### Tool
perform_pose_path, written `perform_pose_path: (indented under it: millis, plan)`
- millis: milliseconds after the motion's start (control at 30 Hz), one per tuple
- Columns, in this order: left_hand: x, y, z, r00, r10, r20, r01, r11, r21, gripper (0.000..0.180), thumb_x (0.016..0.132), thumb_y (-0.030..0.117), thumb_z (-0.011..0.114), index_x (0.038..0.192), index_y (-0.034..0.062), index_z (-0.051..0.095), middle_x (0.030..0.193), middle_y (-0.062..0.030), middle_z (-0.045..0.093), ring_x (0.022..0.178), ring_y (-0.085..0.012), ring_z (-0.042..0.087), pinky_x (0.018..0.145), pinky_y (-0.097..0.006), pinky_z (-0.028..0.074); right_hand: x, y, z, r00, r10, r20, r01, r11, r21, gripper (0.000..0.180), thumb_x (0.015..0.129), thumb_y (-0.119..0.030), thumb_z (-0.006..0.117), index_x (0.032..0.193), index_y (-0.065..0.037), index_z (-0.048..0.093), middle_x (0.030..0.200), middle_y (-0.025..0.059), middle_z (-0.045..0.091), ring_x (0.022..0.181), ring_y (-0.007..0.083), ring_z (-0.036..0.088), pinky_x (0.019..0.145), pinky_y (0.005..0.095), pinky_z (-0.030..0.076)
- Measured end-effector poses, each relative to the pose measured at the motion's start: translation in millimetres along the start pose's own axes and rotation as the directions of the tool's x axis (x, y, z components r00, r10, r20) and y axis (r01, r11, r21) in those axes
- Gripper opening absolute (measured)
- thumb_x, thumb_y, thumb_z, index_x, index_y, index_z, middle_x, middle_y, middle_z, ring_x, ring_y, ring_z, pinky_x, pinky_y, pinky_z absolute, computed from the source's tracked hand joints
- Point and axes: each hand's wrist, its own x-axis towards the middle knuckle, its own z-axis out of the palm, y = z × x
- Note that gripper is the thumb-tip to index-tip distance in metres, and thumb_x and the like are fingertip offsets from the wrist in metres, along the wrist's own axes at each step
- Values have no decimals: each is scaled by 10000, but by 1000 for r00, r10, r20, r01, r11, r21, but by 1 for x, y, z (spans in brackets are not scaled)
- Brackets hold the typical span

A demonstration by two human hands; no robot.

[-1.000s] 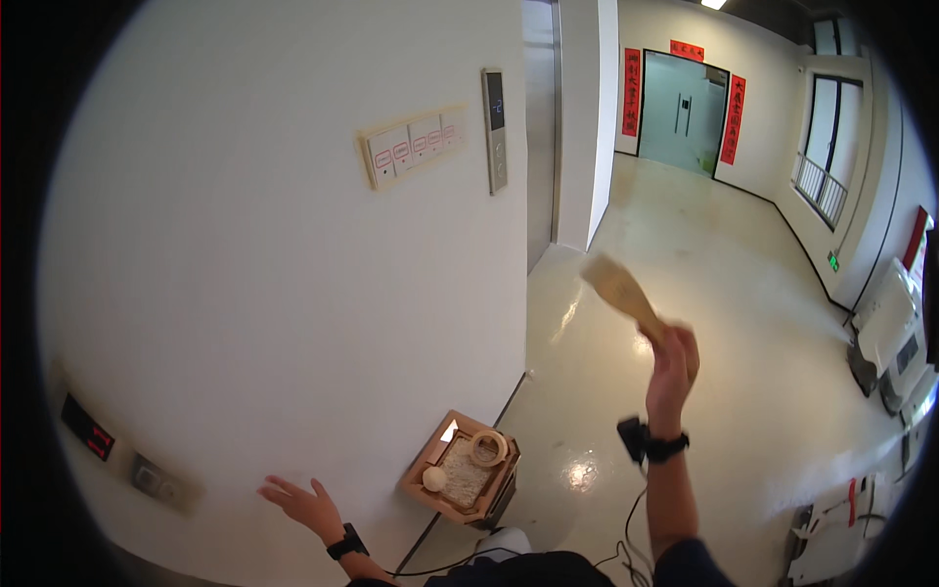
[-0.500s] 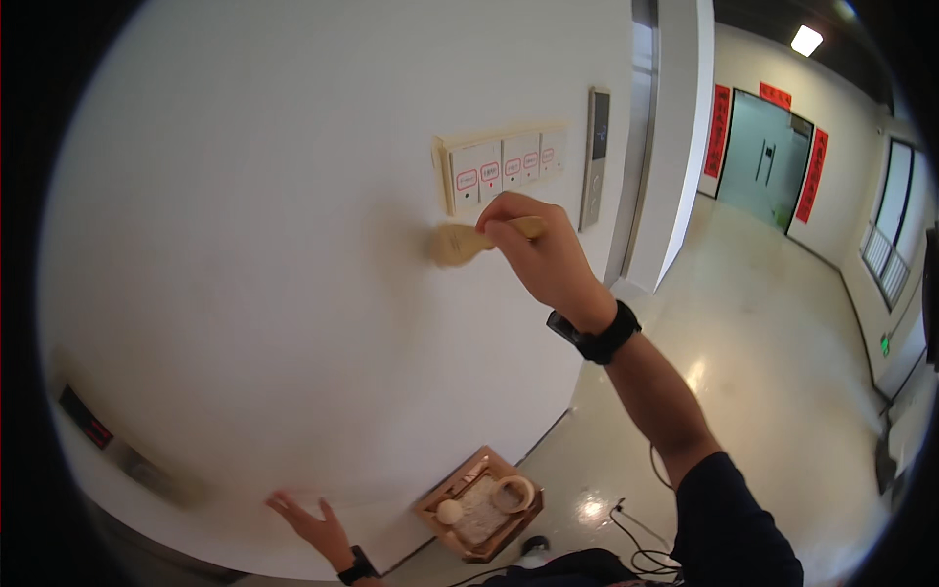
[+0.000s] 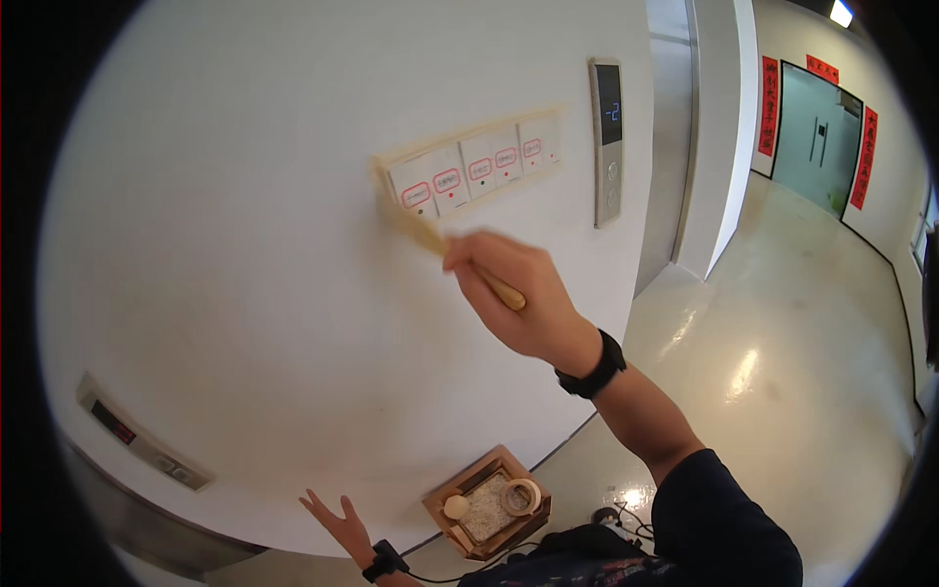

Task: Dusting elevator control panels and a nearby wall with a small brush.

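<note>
Near the middle of the clock, a right hand [image 3: 514,289] holds a wooden brush [image 3: 427,236], with its fingers closed snugly around the handle. I see the brush pointing to eleven o'clock, and its blurry end is right by the nine o'clock end of the white wall switches [image 3: 474,166]. I can't tell if it touches the wall [image 3: 245,245]. Tan tape [image 3: 484,129] goes around the switches. A lift panel [image 3: 607,142] glows between one and two. Down at seven, the left hand [image 3: 344,530] has its fingers spread wide. At six, a cardboard box [image 3: 453,536] has a tape roll [image 3: 534,496] and a pale round thing [image 3: 456,507] inside.
</note>
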Motion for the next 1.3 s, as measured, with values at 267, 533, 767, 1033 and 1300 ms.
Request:
perform_pose_path:
  millis: [267, 533, 767, 1033, 1300]
  plan:
    - [-55, 34, -46, 970, -158, -187, 120, 973, -198, 298, 838, 39, 496, 1126, -36, 510, 992, -154, 557, 835, -195, 590, 687, -290, 513, -55, 105, -85, 365, 556, -747, 115, 769, 629, 140, 901, -100, 435, 967, 12, 486, 973, 135, 566, 920, 252, 594, 911, 356, 439]
    - [-88, 98, -33, 967, -217, -132, 197, 970, -144, 236, 893, 161, 492, 852, -55, 577, 576, -58, 506, 445, -119, 508, 400, -239, 378, -82, 143, -52, 701, 669, -248, -4, 351, 936, 124, 894, -108, 436, 905, -10, 511, 946, 97, 546, 940, 261, 570, 928, 424, 423]
    - [-124, 84, -59, 892, -174, -417, 211, 977, 43, 181, 892, 125, 458, 939, -13, 566, 713, -46, 495, 560, -119, 401, 526, -257, 354, -79, 127, -43, 622, 768, -152, -2, 196, 981, 142, 884, -108, 449, 871, 17, 516, 896, 74, 543, 925, 176, 537, 898, 324, 430]
    - [-165, 111, -76, 845, -123, -521, 238, 958, 160, 156, 842, 0, 483, 980, 14, 553, 827, -55, 500, 629, -121, 397, 571, -266, 368, -83, 129, -31, 450, 765, -461, 273, 373, 887, 147, 912, -101, 435, 925, 25, 511, 963, 126, 563, 980, 227, 552, 929, 365, 436]
    - [-157, 124, -64, 920, -167, -355, 171, 985, -18, 217, 893, 156, 492, 892, -43, 579, 757, -87, 563, 637, -150, 521, 570, -273, 432, -94, 121, -19, 610, 763, -212, 91, 199, 976, 168, 901, -107, 451, 1011, 9, 502, 1138, 199, 540, 1045, 250, 536, 940, 375, 419]
